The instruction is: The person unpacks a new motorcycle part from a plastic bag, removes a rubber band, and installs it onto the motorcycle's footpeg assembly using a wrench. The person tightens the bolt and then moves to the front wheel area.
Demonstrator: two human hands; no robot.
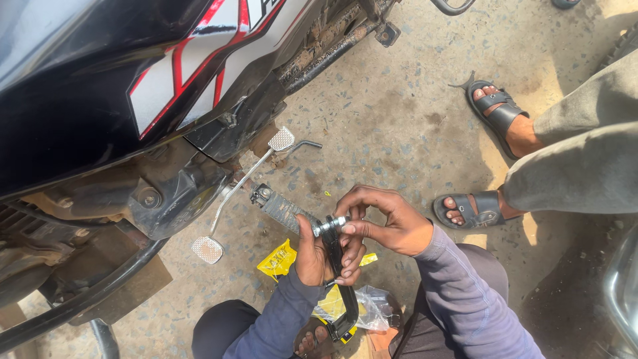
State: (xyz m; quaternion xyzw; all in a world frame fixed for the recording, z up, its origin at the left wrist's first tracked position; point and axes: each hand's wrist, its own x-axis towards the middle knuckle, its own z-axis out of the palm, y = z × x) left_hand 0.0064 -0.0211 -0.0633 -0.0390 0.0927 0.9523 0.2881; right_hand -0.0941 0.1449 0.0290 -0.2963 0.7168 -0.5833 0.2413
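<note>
Left hand [311, 249] gripped black kick-start lever [334, 266] below its rubber-sleeved pedal [284, 209]; right hand [389, 223] pinched the silver bolt [330, 225] at the joint, beside the motorcycle [100, 100].

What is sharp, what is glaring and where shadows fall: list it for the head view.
Head view: hard sunlight on the concrete floor; both hands, left hand and right hand, and the footrest part are sharp; glare on the motorcycle's side panel; deep shadow at bottom right; edges slightly bent.
</note>
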